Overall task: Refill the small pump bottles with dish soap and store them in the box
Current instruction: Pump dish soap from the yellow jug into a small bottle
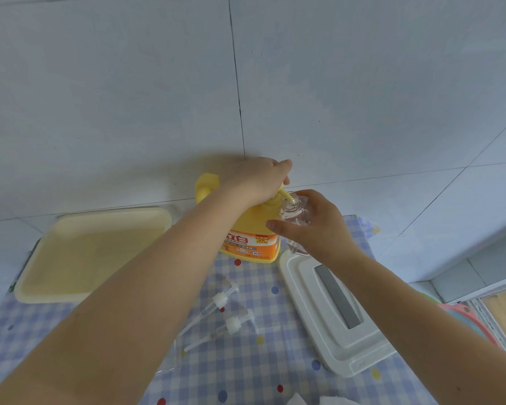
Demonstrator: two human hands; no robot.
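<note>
Left hand (257, 179) pressing down on pump head of yellow dish soap jug (250, 229), spout (287, 196) angling down-right into neck of small clear bottle (294, 217); right hand (313, 226) curled round that bottle, tilted, mouth just beyond thumb, touching spout tip

2 hands are seen: the left hand (257, 179) and the right hand (313, 220). 1 yellow dish soap jug (246, 229) is counted under the left hand, and 1 small clear bottle (292, 217) in the right. 2 loose pump heads (221, 299) (234, 324) are spotted below both hands. 1 cream tray (100, 223) sits off to the left, 1 white lid (310, 311) below the right.
</note>
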